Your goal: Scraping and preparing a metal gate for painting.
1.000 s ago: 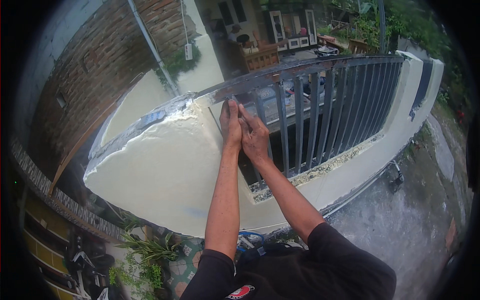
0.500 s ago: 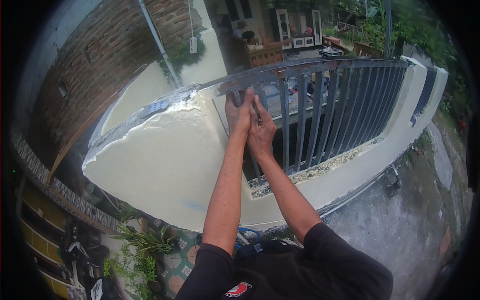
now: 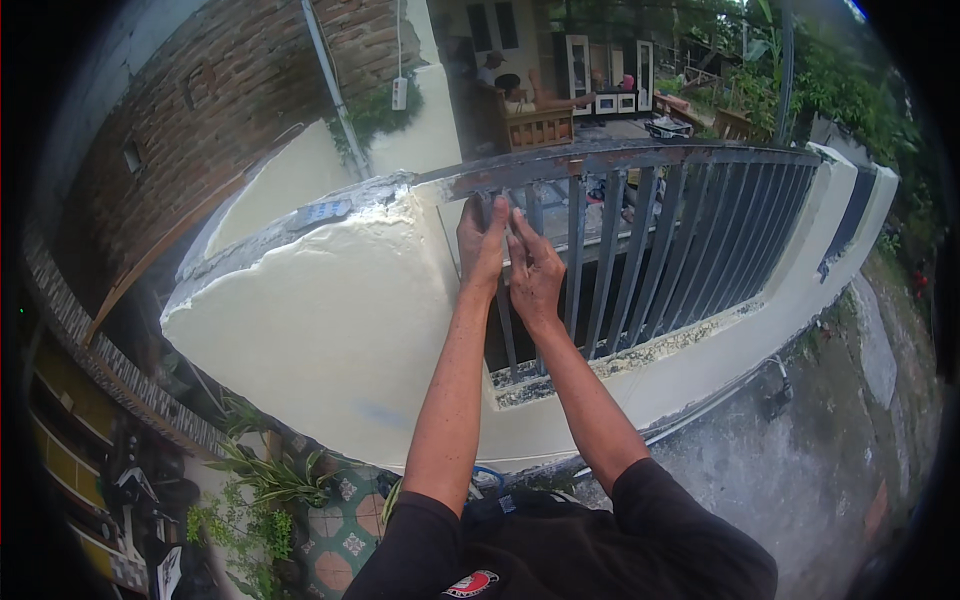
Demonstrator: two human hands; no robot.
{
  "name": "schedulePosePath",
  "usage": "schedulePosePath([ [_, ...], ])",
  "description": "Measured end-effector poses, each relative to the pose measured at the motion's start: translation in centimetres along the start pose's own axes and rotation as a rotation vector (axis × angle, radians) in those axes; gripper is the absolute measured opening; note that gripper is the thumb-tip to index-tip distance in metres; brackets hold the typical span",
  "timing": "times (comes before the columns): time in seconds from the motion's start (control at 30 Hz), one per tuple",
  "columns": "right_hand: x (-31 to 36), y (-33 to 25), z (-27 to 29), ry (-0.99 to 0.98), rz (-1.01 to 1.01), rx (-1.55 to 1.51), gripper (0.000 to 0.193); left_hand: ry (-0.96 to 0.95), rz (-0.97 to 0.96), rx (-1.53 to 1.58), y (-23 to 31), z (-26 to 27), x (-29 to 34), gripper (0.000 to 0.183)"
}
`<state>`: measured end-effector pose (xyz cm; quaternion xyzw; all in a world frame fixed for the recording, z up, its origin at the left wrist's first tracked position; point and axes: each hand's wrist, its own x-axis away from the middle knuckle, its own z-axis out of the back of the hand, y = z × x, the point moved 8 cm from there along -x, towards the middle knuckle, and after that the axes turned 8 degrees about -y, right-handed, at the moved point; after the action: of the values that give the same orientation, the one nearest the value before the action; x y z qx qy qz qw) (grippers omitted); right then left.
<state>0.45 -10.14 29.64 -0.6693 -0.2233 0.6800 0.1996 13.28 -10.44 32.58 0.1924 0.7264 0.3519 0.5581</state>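
Observation:
Both my hands are at the left end of a grey metal railing (image 3: 690,158), just under its top rail. My left hand (image 3: 482,248) is closed around the first upright bar (image 3: 509,340), thumb pointing up. Close beside it, my right hand (image 3: 537,278) has its fingers bent against the same bar, fingertips near the left thumb. Whether a small piece of something lies between the fingers and the bar is hidden. Left of my hands, a cream-painted wall (image 3: 320,310) with a rough, unfinished top edge borders the railing.
Below the bars runs a ledge with speckled, flaking paint (image 3: 640,345). Potted plants (image 3: 265,475) stand at lower left above patterned tiles (image 3: 335,540). Concrete ground (image 3: 720,470) lies at right. Beyond the railing, people sit near a wooden bench (image 3: 540,128). A brick wall (image 3: 250,90) rises at far left.
My hands have parted slightly, the right one shifting a little right and down from the left. The view has tilted, so the railing appears lower.

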Motion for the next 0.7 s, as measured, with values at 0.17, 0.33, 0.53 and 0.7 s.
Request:
schedulePosePath([
  [0.17,-0.3,-0.3,0.5,-0.106,0.002,0.099,0.043,-0.093,0.165,0.232,-0.8,0.2,1.1,0.049],
  [0.33,-1.1,-0.9,0.8,-0.168,0.055,0.156,0.042,-0.075,0.11,0.184,-0.1,0.6,1.0,0.049],
  [0.53,-1.6,-0.9,1.6,-0.132,0.054,0.223,0.043,0.05,0.082,0.01,-0.5,0.2,0.5,0.062],
  [0.7,-1.9,-0.8,1.5,-0.247,0.116,0.219,0.044,-0.071,0.109,0.149,-0.9,0.5,0.9,0.065],
])
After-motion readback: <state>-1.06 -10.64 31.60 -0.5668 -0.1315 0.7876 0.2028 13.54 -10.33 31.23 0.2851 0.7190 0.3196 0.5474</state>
